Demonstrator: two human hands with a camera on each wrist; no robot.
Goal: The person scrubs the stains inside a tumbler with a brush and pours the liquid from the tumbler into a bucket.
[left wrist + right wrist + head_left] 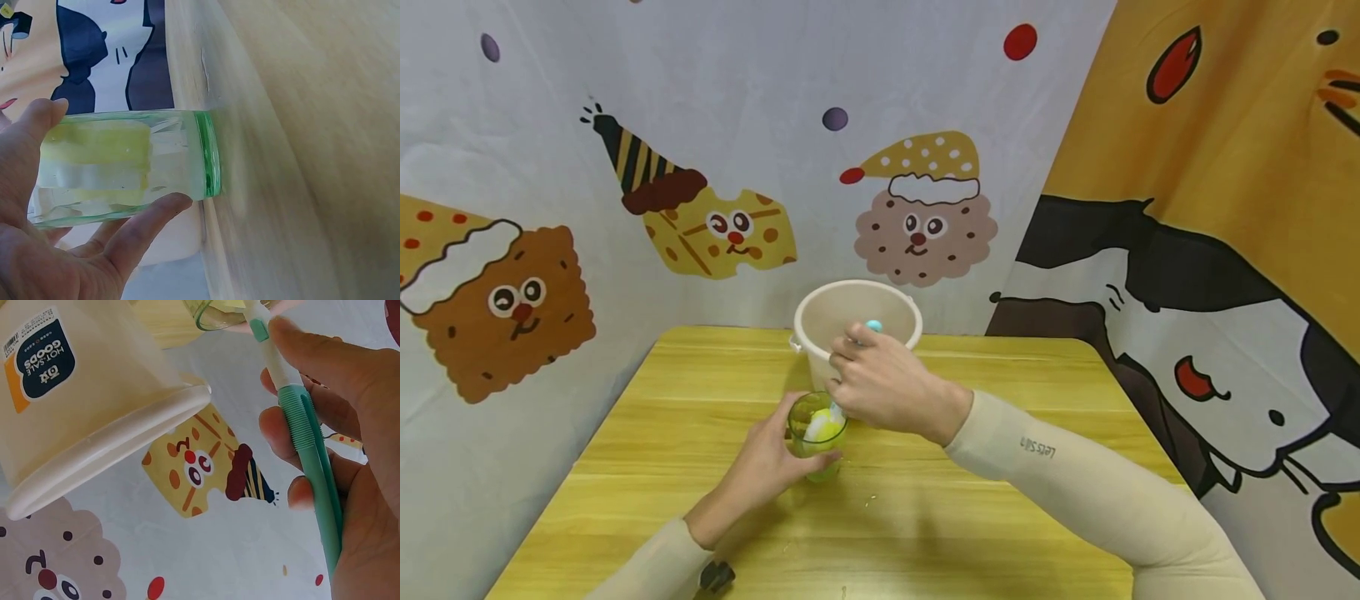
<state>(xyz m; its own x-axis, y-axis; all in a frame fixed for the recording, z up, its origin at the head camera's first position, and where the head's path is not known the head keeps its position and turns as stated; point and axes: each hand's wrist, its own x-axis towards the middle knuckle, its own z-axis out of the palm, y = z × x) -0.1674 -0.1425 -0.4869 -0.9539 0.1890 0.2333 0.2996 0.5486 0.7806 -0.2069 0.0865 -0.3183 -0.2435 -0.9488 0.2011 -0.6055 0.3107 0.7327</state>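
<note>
My left hand [760, 458] grips a green-tinted drinking glass [178, 150], thumb on one side and fingers on the other. Inside the glass sits the yellow and white sponge head [824, 425] of a cleaning brush. My right hand [887, 383] holds the brush by its teal and white handle [312, 456], fingers wrapped around it and thumb along the white neck. In the head view most of the handle is hidden behind the right hand; only its teal end shows above. Whether the glass base touches the table, I cannot tell.
A cream bucket [827, 321] stands just behind the glass, close to the right hand. The wooden table [1000, 492] has small water drops near the glass. A small dark object [717, 575] lies beside the left sleeve. Cartoon-printed curtains [737, 100] hang behind and beside the table.
</note>
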